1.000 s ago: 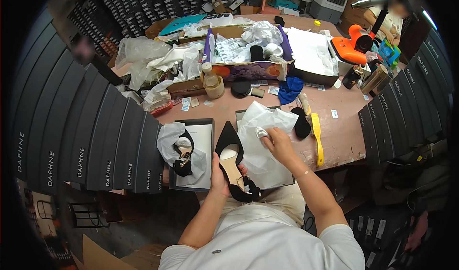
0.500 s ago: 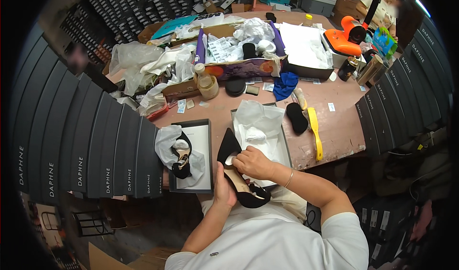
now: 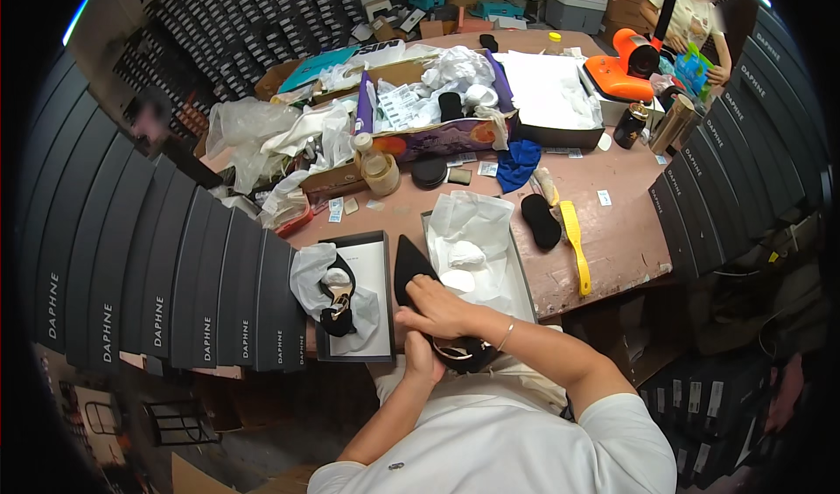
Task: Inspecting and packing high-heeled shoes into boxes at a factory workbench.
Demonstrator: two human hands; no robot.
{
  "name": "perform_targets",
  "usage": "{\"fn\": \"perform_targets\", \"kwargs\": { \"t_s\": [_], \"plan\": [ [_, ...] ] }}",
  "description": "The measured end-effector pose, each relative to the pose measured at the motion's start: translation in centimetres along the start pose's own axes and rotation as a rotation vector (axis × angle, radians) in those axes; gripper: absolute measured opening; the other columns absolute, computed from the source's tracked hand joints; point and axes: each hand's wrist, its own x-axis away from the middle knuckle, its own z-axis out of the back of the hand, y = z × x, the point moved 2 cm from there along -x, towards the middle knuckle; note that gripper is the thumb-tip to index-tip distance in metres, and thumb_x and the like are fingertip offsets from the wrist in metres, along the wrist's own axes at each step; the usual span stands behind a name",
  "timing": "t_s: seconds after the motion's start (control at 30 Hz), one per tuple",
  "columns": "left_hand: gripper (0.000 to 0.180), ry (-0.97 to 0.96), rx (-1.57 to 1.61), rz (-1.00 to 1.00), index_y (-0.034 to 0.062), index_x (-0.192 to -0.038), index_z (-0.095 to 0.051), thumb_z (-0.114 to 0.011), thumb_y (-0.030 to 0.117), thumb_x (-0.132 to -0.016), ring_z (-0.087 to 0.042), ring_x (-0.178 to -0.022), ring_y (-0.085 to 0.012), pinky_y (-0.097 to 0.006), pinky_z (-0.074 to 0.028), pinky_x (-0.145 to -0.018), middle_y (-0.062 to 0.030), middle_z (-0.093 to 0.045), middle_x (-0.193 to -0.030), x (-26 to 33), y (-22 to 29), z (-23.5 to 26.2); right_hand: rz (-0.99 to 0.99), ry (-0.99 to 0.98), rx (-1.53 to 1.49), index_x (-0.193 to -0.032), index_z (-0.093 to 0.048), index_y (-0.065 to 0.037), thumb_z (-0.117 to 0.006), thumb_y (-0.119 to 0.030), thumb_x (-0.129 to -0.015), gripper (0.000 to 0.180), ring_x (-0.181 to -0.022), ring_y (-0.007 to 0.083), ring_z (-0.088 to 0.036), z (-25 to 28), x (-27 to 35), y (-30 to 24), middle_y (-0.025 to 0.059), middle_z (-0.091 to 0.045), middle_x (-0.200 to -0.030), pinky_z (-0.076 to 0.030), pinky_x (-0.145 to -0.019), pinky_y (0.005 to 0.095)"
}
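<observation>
A black pointed-toe shoe (image 3: 409, 262) is held over the table's front edge, toe pointing away from me. My left hand (image 3: 423, 360) is closed round its near left side, by the heel. My right hand (image 3: 442, 308) lies across the shoe's opening, fingers bent at the toe part and thumb reaching left; it hides most of the inside. Just beyond is an open shoe box (image 3: 522, 275) with white tissue (image 3: 470, 214) and a white oval piece (image 3: 457, 281). To the left, the matching black shoe (image 3: 337, 319) lies on tissue in the grey box lid or tray (image 3: 392, 310).
Stacks of dark shoe boxes (image 3: 188, 266) wall the left, more (image 3: 722, 161) the right. A yellow comb-like brush (image 3: 573, 245) and black pad (image 3: 541, 223) lie right. Behind stand a bottle (image 3: 378, 168), a carton of paper (image 3: 437, 140) and an orange lamp-like device (image 3: 621, 74). A person is far right.
My right hand has shifted from pinching at the white stuffing in the shoe to lying flatter across its opening. The white oval piece now shows in the box. The view has tilted slightly.
</observation>
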Motion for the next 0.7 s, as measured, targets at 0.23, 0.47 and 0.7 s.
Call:
{"fn": "perform_targets", "kwargs": {
  "t_s": [0.23, 0.47, 0.7],
  "plan": [
    [0.068, -0.112, 0.015, 0.183, 0.0114, -0.141, -0.031, -0.033, 0.061, -0.095, -0.045, -0.126, -0.026, -0.043, -0.038, -0.104, -0.0121, -0.046, -0.135, -0.9, 3.2, 2.7, 0.015, 0.019, -0.019, -0.084, -0.054, 0.01, -0.045, -0.051, -0.093, 0.063, -0.075, 0.0417, -0.048, -3.4, -0.2, 1.9, 0.0267, -0.051, -0.08, -0.04, -0.074, 0.0462],
    [0.036, -0.106, -0.181, 0.096, 0.0122, -0.123, -0.048, -0.053, 0.035, -0.095, -0.063, -0.089, -0.0241, -0.04, -0.054, -0.074, -0.0108, -0.06, -0.1, -5.2, 5.8, 3.3, -0.082, 0.036, -0.19, -0.085, -0.058, 0.014, -0.045, -0.045, -0.095, 0.061, -0.079, 0.0451, -0.052, -5.0, 0.9, -1.8, 0.0304, -0.054, -0.084, -0.041, -0.076, 0.0485],
    [0.034, -0.047, -0.2, -0.094, 0.0101, -0.122, -0.05, -0.052, 0.032, -0.096, -0.062, -0.087, -0.0219, -0.037, -0.053, -0.077, -0.01, -0.062, -0.1, -3.3, 7.8, 2.6, 0.025, 0.25, -0.256, -0.088, -0.057, 0.012, -0.043, -0.044, -0.095, 0.058, -0.086, 0.0466, -0.049, -5.3, -1.0, -2.9, 0.0334, -0.054, -0.089, -0.037, -0.082, 0.051]
  ]
}}
